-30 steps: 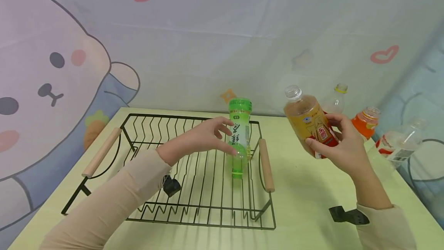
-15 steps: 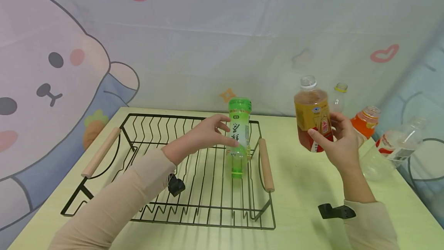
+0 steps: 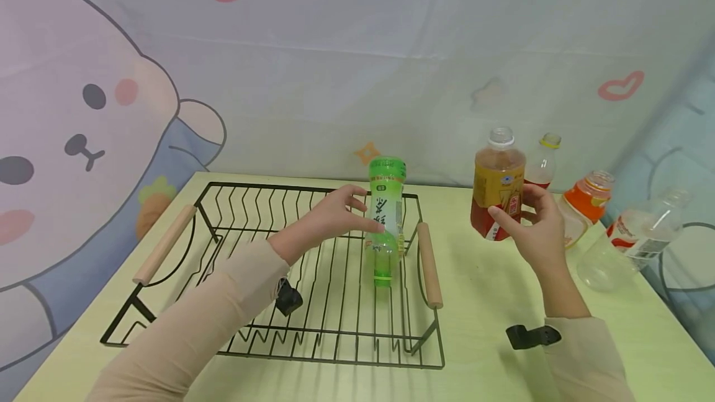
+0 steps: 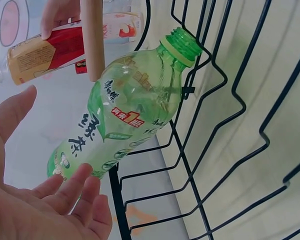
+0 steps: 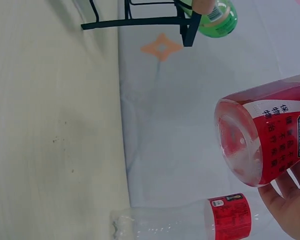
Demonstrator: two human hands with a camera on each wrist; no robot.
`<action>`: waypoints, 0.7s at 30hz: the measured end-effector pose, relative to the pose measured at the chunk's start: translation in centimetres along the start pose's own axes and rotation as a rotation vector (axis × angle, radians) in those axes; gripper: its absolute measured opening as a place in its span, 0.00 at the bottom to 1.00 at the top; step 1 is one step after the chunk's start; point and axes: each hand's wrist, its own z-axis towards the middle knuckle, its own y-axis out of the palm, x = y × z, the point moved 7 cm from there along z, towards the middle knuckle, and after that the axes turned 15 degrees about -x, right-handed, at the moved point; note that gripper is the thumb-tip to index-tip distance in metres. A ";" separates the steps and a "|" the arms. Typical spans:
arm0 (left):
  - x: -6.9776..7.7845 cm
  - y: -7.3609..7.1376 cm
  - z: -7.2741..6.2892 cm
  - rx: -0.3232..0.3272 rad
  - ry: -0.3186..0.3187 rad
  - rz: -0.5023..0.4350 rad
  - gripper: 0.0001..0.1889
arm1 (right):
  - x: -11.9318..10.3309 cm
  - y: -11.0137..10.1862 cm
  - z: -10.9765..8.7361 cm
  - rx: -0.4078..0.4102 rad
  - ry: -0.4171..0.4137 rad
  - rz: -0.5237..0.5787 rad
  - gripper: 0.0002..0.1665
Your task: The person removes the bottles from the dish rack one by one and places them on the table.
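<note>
A green plastic tea bottle [image 3: 385, 209] stands neck-down in the right end of a black wire dish rack [image 3: 335, 362]. My left hand [image 3: 342, 213] is beside it, thumb and fingers spread apart and not curled round it. In the left wrist view, the fingertips [image 4: 82, 172] overlap the lower part of the bottle. With my right hand [image 3: 539, 228] I grip an uncapped plastic bottle with a yellow and red label [image 3: 499, 172]. It is held nearly upright above the table, neck up. The right wrist view shows its clear base [image 5: 237, 142].
Three more uncapped bottles stand on the right: a clear one with a yellow neck ring [image 3: 543, 160], one with an orange top [image 3: 589, 200], and a tilted clear one with a red-and-white label [image 3: 637, 234]. The rack's right wooden handle [image 3: 429, 265] rises between both hands.
The bottle in my right hand has turned from leaning left to nearly upright, while that hand shifted left. My left hand stays beside the green bottle, its forearm shifted slightly right.
</note>
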 end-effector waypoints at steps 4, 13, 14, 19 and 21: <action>-0.3 0.2 0.2 0.026 -0.012 -0.026 0.45 | 0.8 0.3 0.3 -0.017 0.053 0.013 0.37; -1.1 0.7 1.1 0.069 -0.034 -0.073 0.47 | 2.3 1.1 1.0 -0.043 0.135 0.056 0.42; -1.2 0.7 1.3 0.072 -0.036 -0.076 0.47 | 2.5 1.2 1.1 -0.043 0.136 0.063 0.42; -1.5 1.0 1.8 0.073 -0.051 -0.085 0.49 | 3.1 1.4 1.3 -0.038 0.150 0.093 0.44; -1.5 1.2 1.9 0.073 -0.052 -0.088 0.49 | 3.4 1.5 1.4 -0.040 0.154 0.095 0.45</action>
